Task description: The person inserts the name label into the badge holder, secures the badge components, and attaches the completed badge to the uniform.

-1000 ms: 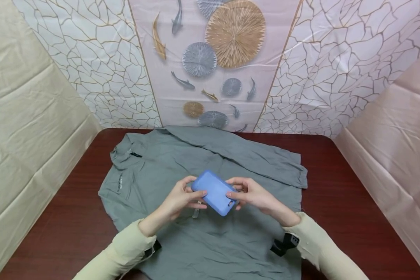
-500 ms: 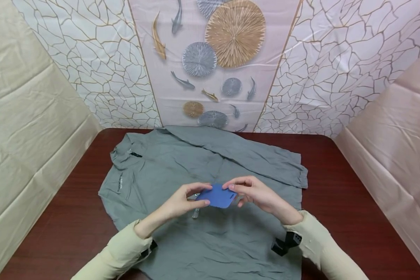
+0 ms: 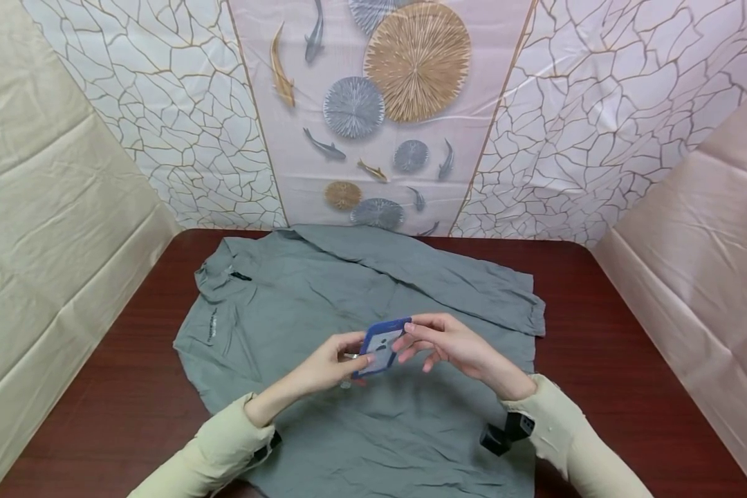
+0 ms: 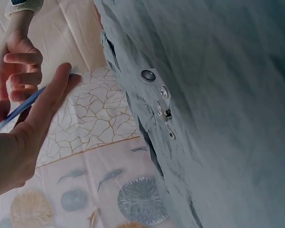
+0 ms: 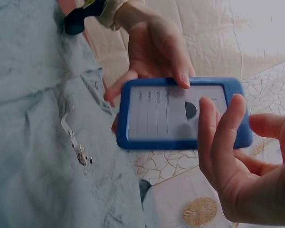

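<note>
A blue ID badge holder (image 3: 381, 349) is held in the air over the grey-green jacket (image 3: 324, 290). Its front, with a lined white card (image 5: 154, 111) bearing part of a dark portrait shape, shows in the right wrist view. My left hand (image 3: 330, 361) grips one end, thumb on the front. At the upper right corner my right hand (image 3: 451, 344) pinches the holder between thumb and forefinger, its other fingers spread before the card. In the left wrist view the badge holder (image 4: 26, 104) appears edge-on. A clear strap with a metal clip (image 4: 165, 111) lies on the jacket.
The jacket spreads over much of the dark red-brown table (image 3: 604, 346), one sleeve (image 3: 423, 273) laid along the back. Patterned cloth (image 3: 373, 111) hangs behind, and beige cloth (image 3: 56, 207) encloses the sides. A black camera (image 3: 507, 432) sits on the right wrist.
The badge holder has turned from its plain blue back, through a flatter tilt, to its card side. Both hands stay in nearly the same place, the right one's other fingers now spread.
</note>
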Motion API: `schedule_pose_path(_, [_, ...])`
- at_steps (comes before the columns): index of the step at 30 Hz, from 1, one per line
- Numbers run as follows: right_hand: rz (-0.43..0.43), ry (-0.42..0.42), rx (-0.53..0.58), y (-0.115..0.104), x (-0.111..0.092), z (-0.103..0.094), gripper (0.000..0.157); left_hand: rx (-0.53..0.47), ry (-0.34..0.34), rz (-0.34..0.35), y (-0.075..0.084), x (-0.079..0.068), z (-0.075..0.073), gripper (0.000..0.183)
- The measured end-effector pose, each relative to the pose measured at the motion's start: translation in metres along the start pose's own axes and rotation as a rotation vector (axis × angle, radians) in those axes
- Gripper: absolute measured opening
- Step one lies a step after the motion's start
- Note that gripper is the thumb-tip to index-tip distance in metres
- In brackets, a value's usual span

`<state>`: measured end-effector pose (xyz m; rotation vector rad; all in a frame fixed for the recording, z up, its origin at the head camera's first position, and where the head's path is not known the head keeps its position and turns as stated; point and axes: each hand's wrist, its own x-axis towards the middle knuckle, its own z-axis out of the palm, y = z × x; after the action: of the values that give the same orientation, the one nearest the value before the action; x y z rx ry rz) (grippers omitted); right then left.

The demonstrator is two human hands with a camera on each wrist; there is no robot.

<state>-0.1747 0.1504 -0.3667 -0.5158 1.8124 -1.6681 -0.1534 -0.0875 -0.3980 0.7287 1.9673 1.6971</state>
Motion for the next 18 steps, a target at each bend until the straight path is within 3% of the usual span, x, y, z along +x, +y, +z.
schedule_pose_path(8, [0.061, 0.058, -0.105, -0.001, 0.005, 0.002, 0.038, -0.050, 0.045, -0.120, 0.001, -0.001, -0.002, 0.035])
schedule_pose_path(18, [0.041, 0.063, -0.139, 0.001, 0.014, 0.003, 0.031, -0.056, 0.106, -0.144, 0.001, -0.002, -0.006, 0.034])
